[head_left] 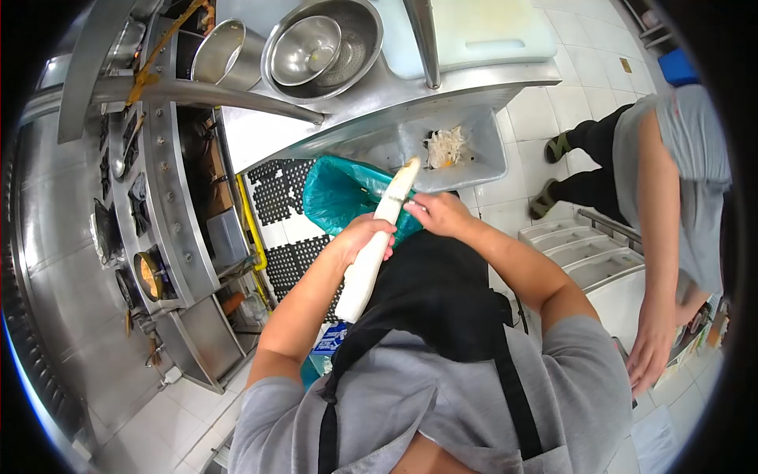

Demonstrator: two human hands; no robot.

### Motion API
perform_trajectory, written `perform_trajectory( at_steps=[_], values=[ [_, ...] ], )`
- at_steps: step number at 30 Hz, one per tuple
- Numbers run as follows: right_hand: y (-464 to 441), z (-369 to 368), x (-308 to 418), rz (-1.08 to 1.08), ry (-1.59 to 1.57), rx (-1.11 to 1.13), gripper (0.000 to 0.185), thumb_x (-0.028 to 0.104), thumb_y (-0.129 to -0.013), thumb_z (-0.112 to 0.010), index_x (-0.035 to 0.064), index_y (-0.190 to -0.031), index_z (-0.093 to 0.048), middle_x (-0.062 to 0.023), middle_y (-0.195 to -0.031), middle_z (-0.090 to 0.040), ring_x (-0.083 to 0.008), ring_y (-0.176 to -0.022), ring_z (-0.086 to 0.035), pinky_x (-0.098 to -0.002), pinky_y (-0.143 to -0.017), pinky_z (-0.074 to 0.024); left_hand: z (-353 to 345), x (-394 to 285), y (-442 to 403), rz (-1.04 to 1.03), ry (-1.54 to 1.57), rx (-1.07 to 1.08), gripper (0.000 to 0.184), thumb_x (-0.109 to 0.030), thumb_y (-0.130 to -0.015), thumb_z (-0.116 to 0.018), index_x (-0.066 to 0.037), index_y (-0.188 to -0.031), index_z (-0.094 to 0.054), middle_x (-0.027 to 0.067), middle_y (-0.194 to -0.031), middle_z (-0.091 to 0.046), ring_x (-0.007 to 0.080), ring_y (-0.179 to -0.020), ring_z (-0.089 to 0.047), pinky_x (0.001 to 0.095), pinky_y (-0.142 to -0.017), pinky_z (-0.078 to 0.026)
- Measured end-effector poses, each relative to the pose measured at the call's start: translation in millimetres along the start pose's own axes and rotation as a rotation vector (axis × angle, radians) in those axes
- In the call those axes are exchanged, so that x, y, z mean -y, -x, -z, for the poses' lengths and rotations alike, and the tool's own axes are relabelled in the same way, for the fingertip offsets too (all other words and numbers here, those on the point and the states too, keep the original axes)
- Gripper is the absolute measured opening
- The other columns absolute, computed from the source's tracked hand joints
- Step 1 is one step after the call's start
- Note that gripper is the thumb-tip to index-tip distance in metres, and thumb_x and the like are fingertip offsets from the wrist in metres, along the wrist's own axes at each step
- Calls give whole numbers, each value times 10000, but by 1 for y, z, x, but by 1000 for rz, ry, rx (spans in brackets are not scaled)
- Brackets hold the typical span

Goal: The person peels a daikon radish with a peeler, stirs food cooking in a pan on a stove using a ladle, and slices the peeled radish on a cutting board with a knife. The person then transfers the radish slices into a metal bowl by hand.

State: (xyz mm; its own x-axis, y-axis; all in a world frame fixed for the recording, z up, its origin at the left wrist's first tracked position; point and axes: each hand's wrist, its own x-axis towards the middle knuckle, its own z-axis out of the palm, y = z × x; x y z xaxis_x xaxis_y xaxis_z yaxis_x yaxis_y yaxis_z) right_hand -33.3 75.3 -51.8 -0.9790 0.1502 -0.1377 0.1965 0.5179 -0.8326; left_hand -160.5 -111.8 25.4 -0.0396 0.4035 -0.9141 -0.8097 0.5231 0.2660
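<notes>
A long white daikon radish (365, 274) slants across the middle of the view, its brownish tip pointing up and away. My left hand (367, 238) is wrapped round its middle. My right hand (438, 213) is closed on a small peeler (399, 202), whose metal head lies against the upper part of the daikon; its handle is mostly hidden by my fingers. Beneath the daikon stands a bin lined with a teal plastic bag (332, 189). Beyond it, a grey tub (483, 170) holds a heap of pale peelings (445, 148).
A steel counter (260, 134) carries metal bowls (306, 51), a steel pot (225, 54) and a white cutting board (493, 35). Stoves (170, 193) line the left side. At right stands another person (663, 166), one arm hanging near a white divided rack (580, 249).
</notes>
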Motion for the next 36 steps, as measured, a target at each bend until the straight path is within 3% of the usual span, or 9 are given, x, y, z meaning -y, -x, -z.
perform_trajectory(
  at_steps=[7,10,14,17,21,24,27,31,36],
  values=[
    [-26,1,-140,-251,121,-155,434,417,-986,-564,17,-962,-732,-282,-839,-680,-479,-853,-664,-525,-759,-532,18,7,17,0,-248,65,443,-75,-829,-681,-14,-1216,-476,116,-776,-580,236,-551,-610,377,-483,-546],
    [-17,-5,-121,-471,156,-200,435,398,-979,-585,-7,-907,-725,-260,-846,-689,-464,-803,-670,-498,-723,-532,39,5,26,-65,-350,88,459,-71,-830,-687,-20,-1234,-476,111,-775,-581,221,-540,-610,371,-485,-553],
    [-9,-35,15,-272,-142,-302,367,357,-972,-626,3,-930,-709,-238,-769,-671,-384,-654,-655,-438,-627,-504,74,-2,14,-129,-430,51,453,-65,-835,-685,-22,-1234,-474,103,-779,-586,216,-533,-609,370,-492,-556],
    [-4,-73,78,-47,38,-239,289,357,-948,-661,75,-886,-680,-201,-671,-645,-428,-658,-659,-493,-589,-513,91,-17,22,-111,-423,126,415,-70,-832,-688,-30,-1191,-484,102,-769,-594,220,-532,-607,357,-489,-547],
    [-16,-95,61,-163,111,-470,316,369,-954,-652,59,-896,-658,-212,-669,-640,-449,-665,-650,-516,-585,-508,122,-24,22,-53,-316,265,329,-68,-832,-670,-49,-1108,-492,115,-737,-600,230,-527,-608,352,-465,-521],
    [-20,-82,1,-457,48,-510,450,427,-988,-581,-2,-902,-687,-272,-795,-668,-483,-822,-655,-535,-705,-506,145,-25,28,-38,-423,282,381,-39,-810,-670,-23,-1140,-482,120,-736,-595,235,-527,-603,364,-458,-521],
    [-14,-76,-20,-590,23,-591,461,421,-992,-587,-10,-871,-696,-262,-757,-650,-460,-713,-646,-509,-636,-481,148,-31,44,-12,-477,316,420,-25,-786,-681,-15,-1153,-476,121,-745,-591,234,-525,-600,368,-457,-524],
    [-26,-93,29,-491,-152,-564,461,455,-974,-587,11,-972,-709,-265,-834,-682,-463,-828,-669,-511,-713,-506,142,-34,27,-110,-686,115,456,-32,-797,-698,-7,-1187,-462,114,-773,-592,222,-540,-614,367,-484,-544],
    [-39,-120,105,-131,1,-476,325,414,-931,-650,96,-892,-704,-200,-735,-686,-432,-688,-669,-519,-635,-535,125,-43,17,-357,-914,18,443,-44,-802,-713,27,-1153,-450,131,-787,-613,233,-538,-641,367,-475,-534]
  ],
)
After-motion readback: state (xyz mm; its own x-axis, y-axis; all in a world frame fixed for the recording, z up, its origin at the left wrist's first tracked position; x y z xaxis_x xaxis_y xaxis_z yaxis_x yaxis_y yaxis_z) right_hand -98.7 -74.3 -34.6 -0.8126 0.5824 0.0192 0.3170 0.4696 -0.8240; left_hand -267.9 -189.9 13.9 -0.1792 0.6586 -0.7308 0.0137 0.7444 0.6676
